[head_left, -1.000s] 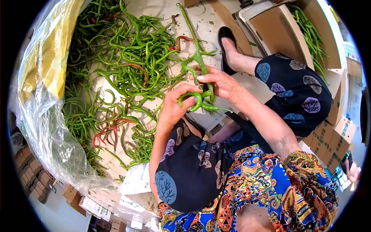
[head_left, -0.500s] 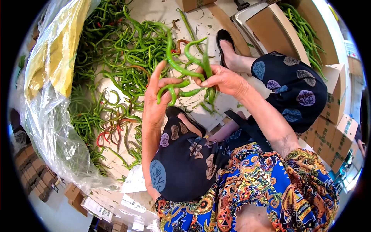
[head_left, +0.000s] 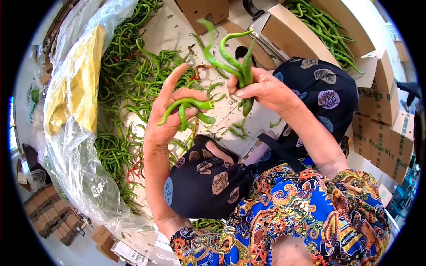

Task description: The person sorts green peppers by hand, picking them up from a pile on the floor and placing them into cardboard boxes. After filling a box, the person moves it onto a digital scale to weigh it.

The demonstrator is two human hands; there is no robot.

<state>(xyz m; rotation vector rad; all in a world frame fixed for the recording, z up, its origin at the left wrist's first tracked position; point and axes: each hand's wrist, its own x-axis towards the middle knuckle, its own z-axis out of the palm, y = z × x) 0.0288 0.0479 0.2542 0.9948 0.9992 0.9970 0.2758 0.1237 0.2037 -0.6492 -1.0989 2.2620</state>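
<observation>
My left hand (head_left: 171, 113) holds a few curled green peppers (head_left: 188, 108) between thumb and fingers, the index finger pointing up. My right hand (head_left: 262, 91) grips a bunch of long green peppers (head_left: 233, 62) that stick up and to the left, tips hanging below the fingers. Both hands are raised above my knees, close together. Beneath them a big heap of loose green peppers (head_left: 133, 84), with a few red ones, lies spread on the floor.
A clear plastic bag with yellow lining (head_left: 75, 102) lies left of the heap. An open cardboard box (head_left: 293, 42) with green peppers in it (head_left: 324, 29) stands at the upper right. Stacked cartons (head_left: 386, 128) at right, more boxes (head_left: 46, 215) at lower left. Another person's hand (head_left: 408, 91) shows at far right.
Both hands have risen from low over the heap. The single shared bunch has split: the left hand keeps a few curled peppers, the right lifts the long ones upward.
</observation>
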